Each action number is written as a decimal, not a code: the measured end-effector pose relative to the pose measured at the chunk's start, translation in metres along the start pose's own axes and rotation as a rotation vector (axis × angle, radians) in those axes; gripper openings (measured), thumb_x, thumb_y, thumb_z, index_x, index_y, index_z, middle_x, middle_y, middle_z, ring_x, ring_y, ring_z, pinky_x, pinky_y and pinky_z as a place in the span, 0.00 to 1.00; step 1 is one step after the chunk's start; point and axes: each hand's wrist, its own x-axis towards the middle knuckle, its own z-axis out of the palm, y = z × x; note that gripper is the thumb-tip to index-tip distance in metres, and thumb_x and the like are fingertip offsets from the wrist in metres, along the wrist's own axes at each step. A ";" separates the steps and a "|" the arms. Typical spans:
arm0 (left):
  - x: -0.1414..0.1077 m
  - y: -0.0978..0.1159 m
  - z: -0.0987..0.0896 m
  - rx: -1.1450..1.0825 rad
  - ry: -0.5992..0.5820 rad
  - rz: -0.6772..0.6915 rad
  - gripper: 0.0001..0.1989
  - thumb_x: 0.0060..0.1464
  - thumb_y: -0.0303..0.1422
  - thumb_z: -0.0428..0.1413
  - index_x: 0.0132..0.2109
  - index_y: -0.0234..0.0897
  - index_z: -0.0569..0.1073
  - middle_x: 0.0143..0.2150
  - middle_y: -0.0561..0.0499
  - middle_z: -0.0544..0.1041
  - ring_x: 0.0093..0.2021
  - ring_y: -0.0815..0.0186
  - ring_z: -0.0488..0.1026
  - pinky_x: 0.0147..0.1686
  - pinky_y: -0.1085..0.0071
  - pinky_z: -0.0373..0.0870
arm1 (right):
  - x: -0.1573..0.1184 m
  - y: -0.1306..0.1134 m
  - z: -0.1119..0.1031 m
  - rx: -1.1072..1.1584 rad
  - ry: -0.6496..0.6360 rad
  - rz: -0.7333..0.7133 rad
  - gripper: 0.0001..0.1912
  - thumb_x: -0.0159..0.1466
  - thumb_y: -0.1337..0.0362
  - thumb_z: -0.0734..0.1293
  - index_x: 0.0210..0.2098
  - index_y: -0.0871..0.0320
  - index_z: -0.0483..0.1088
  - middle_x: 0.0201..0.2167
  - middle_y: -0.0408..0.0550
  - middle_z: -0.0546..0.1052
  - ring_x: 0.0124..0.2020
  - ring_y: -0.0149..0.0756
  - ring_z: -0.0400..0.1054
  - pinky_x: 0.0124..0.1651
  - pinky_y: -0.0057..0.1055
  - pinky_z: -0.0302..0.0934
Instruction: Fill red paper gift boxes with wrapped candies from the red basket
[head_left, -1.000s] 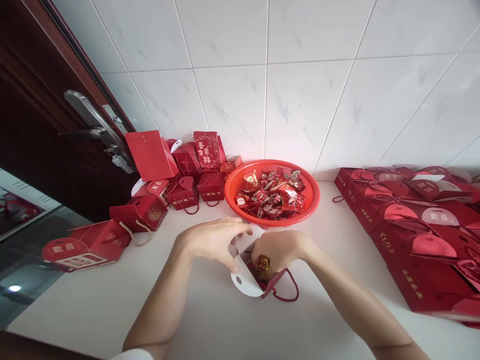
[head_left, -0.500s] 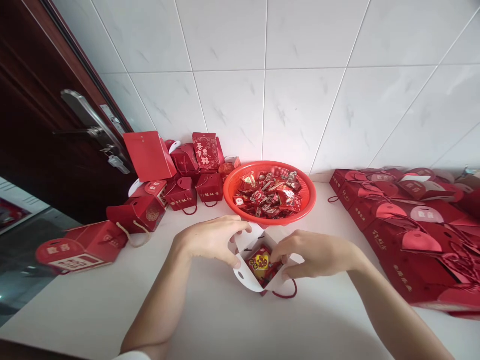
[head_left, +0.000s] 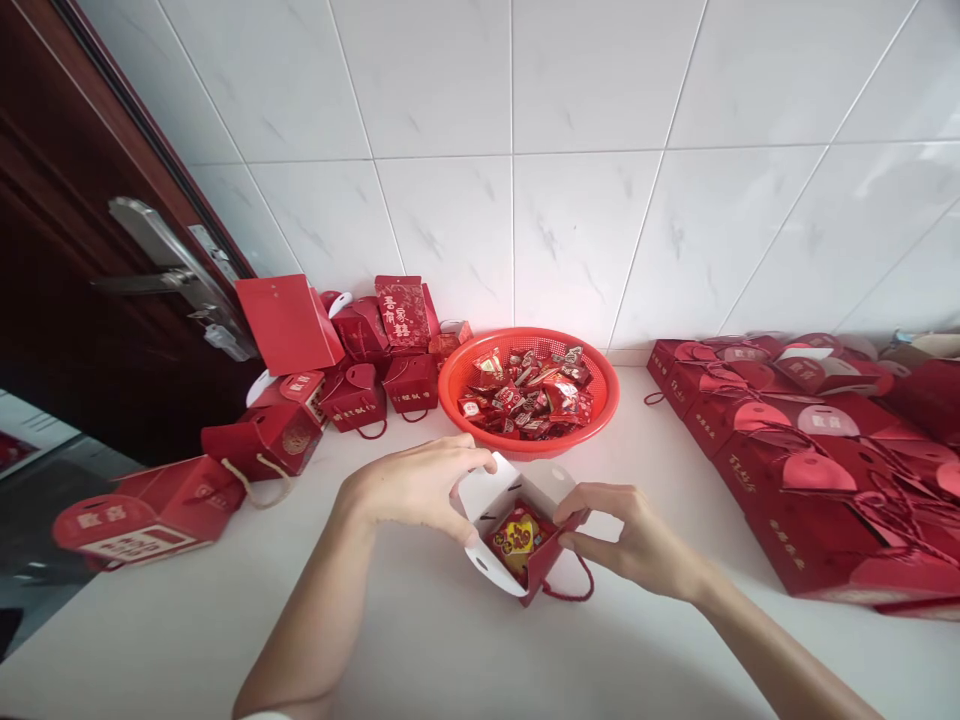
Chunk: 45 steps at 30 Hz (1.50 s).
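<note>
A small red gift box (head_left: 543, 572) with a white inside stands on the table in front of me, its flaps spread apart. Wrapped candies (head_left: 520, 535), red with a yellow print, lie inside it. My left hand (head_left: 420, 492) grips the box's left side, thumb at the near flap and fingers at the far one. On the right, my right hand (head_left: 626, 535) pinches the box's right edge between thumb and fingers. A dark red cord handle (head_left: 574, 596) loops out onto the table at the near right.
Behind the box, a red plastic basket (head_left: 454, 408) holds many wrapped candies. Closed red boxes (head_left: 352, 397) cluster at the left, near a dark door (head_left: 67, 250). Rows of red boxes (head_left: 757, 465) cover the table's right side, and a tiled wall (head_left: 585, 230) stands behind.
My right hand has come out of the box's inside and now pinches its right edge. My left hand stays on the left side. The view has shifted slightly.
</note>
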 end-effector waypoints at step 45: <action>0.035 -0.006 0.067 -0.438 0.217 0.158 0.08 0.54 0.36 0.60 0.38 0.39 0.69 0.42 0.51 0.74 0.43 0.61 0.72 0.42 0.67 0.69 | -0.009 0.028 0.048 -0.116 0.235 -0.025 0.15 0.71 0.58 0.64 0.55 0.54 0.69 0.54 0.58 0.74 0.51 0.43 0.74 0.52 0.41 0.72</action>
